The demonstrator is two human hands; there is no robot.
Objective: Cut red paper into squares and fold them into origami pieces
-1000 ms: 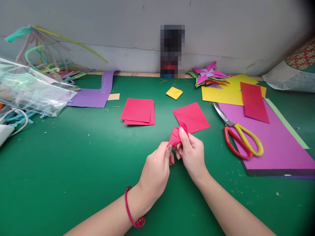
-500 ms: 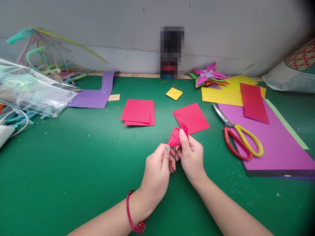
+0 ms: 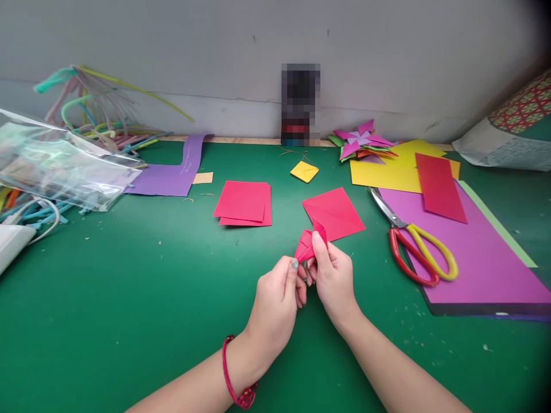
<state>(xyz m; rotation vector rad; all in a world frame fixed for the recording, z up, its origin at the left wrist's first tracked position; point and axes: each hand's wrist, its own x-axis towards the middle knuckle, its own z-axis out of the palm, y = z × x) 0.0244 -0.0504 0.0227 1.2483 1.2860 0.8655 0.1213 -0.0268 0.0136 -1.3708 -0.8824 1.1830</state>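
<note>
A small folded piece of red paper [image 3: 305,244] is held between both my hands above the green table. My left hand [image 3: 275,301] pinches its lower left corner between thumb and fingers. My right hand [image 3: 333,275] grips its right side, thumb on top, with the other fingers curled beneath. Just beyond lies a creased red paper square [image 3: 338,215]. To the left, red squares [image 3: 241,201] are stacked slightly askew. A small folded yellow paper [image 3: 305,171] rests farther back.
Scissors [image 3: 413,246] with red and yellow handles lie on purple paper [image 3: 482,269] at right. Yellow sheets [image 3: 383,175], a red strip [image 3: 441,186] and folded paper stars [image 3: 361,139] are behind. At left are purple paper [image 3: 166,180], a clear plastic bag [image 3: 64,166] and pipe cleaners [image 3: 99,126].
The view has tilted up slightly, so the tabletop things sit a little lower in the picture. Both hands keep nearly the same hold on the folded red paper.
</note>
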